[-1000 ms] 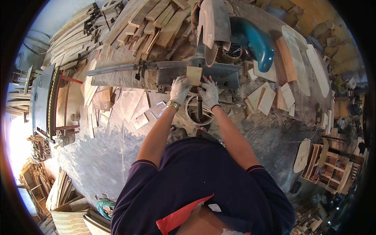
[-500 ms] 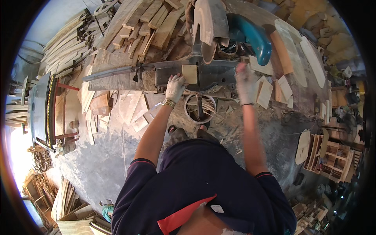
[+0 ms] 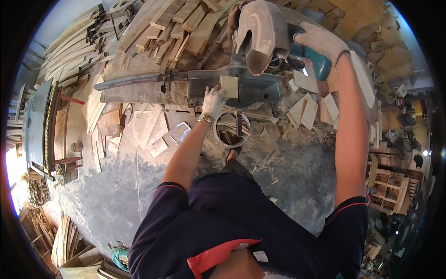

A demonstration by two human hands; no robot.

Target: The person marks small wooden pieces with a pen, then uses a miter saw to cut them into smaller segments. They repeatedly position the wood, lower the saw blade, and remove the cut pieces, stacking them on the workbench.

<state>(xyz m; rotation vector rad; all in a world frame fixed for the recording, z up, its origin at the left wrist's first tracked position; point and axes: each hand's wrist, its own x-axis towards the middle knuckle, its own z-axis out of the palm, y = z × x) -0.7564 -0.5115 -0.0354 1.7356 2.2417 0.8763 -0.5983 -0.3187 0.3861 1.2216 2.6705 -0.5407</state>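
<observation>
My left hand [image 3: 214, 103], in a pale work glove, holds a small light wooden block [image 3: 229, 87] by its left side on the bed [image 3: 255, 90] of a mitre saw. At the upper right my right hand [image 3: 323, 42], gloved too, is wrapped over the teal handle [image 3: 317, 64] of that saw. The round toothed blade [image 3: 258, 64] shows below its grey guard [image 3: 262, 25], raised behind the block and apart from it. My right palm and part of the fingers are hidden by the back of the hand.
A long metal rail [image 3: 134, 83] runs left from the saw. Beneath the bed's front stands a white bucket [image 3: 217, 132] of wood strips. Stacked boards [image 3: 179, 30] lie behind, offcuts [image 3: 304, 109] to the right, and more scraps [image 3: 151, 128] on the dusty floor.
My right hand has gone from beside the bed's right end up onto the teal handle. My left hand stays at the block. The view has shifted slightly.
</observation>
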